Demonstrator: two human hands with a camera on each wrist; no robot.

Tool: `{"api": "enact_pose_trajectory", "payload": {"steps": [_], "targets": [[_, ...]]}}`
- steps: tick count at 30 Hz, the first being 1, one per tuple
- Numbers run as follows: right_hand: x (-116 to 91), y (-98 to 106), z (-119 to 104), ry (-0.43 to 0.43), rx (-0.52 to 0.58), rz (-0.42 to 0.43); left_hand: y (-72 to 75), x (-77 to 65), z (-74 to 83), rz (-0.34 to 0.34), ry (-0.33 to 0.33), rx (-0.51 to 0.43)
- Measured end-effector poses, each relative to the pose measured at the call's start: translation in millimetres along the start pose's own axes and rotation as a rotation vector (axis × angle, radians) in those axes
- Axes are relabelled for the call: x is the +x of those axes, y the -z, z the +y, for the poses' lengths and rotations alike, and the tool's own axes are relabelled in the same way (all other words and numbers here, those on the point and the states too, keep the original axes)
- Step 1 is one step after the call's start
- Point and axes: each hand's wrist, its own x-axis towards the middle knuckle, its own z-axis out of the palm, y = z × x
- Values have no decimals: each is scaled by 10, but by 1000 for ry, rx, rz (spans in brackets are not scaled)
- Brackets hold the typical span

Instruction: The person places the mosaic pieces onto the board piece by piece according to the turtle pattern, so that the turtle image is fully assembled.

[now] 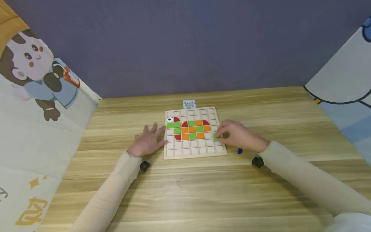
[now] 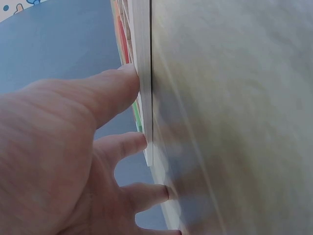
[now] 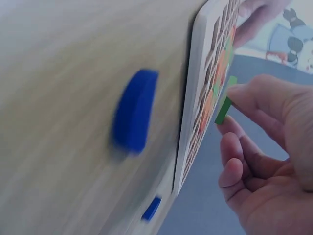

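Note:
A wooden grid board lies on the table, with green, orange and red tiles set in several of its squares. At its upper left is a round white piece with a black dot. My right hand pinches a green tile between thumb and fingertip over the board's right side. My left hand has its fingers spread, the thumb and index finger touching the board's left edge. A blue rounded piece and a smaller-looking blue piece lie on the table right of the board.
Behind the board lies a small picture card with a coloured pattern. The wood-grain table ends at a dark wall panel. Cartoon-printed panels stand at left and right.

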Motion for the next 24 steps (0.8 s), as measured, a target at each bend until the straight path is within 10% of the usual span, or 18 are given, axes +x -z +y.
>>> {"api": "enact_pose_trajectory", "payload": {"steps": [24], "targets": [[298, -174, -82, 7, -13, -41, 14, -10, 27, 0, 6, 19]]}}
